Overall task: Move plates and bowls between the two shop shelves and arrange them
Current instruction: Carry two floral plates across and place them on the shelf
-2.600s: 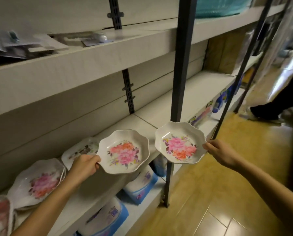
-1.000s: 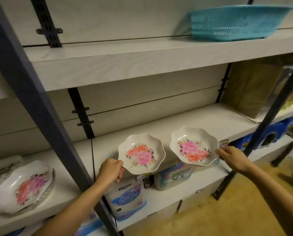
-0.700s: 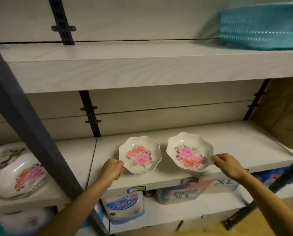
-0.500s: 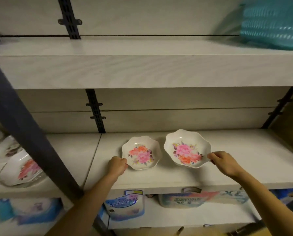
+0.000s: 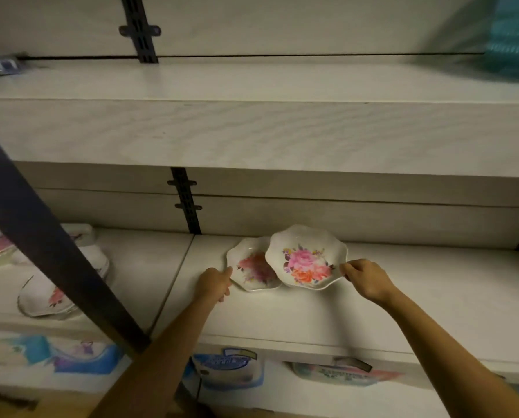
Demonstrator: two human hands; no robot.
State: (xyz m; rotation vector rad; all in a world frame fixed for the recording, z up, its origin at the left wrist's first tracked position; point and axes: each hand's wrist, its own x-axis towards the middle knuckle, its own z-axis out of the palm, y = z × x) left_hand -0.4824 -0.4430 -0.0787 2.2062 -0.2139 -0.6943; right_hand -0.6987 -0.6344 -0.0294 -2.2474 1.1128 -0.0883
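Because the right hand (image 5: 368,279) pinches the raised plate (image 5: 306,257) by one rim where it overlaps the lower plate (image 5: 252,273), gripped at its rim by the left hand (image 5: 214,282) toward the back edge of the shelf (image 5: 418,297), a tilted drop could chip both.

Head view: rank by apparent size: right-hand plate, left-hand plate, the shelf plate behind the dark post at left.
1. right-hand plate: largest, whole outline visible.
2-3. left-hand plate, shelf plate: unranked; one is overlapped by the right-hand plate, the other cut by the dark post.
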